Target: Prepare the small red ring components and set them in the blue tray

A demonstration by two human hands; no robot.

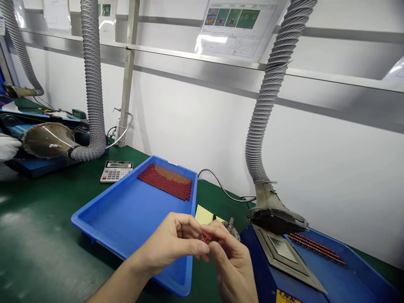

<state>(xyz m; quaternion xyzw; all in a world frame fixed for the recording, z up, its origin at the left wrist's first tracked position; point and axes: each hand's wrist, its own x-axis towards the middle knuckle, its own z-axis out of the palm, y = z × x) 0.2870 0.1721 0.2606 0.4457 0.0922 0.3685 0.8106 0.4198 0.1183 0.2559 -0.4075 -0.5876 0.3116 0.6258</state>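
Observation:
My left hand (173, 244) and my right hand (232, 259) meet over the near right edge of a blue tray (126, 219). Between their fingertips they pinch a small red piece (205, 239), mostly hidden, so its exact kind does not show. Both hands are closed on it, thumbs and forefingers nearly touching. At the tray's far end lies a tightly packed block of small dark red ring-like parts (166, 185), with tan ones along its back edge.
Right of my hands stands a blue machine with a metal-framed plate (280, 248), under an exhaust hood (274, 214). Another blue tray (362, 265) holds rows of red-and-black parts. A calculator (116, 171) and yellow paper (203, 214) lie nearby. Far left is another person's gloved hand (9, 147).

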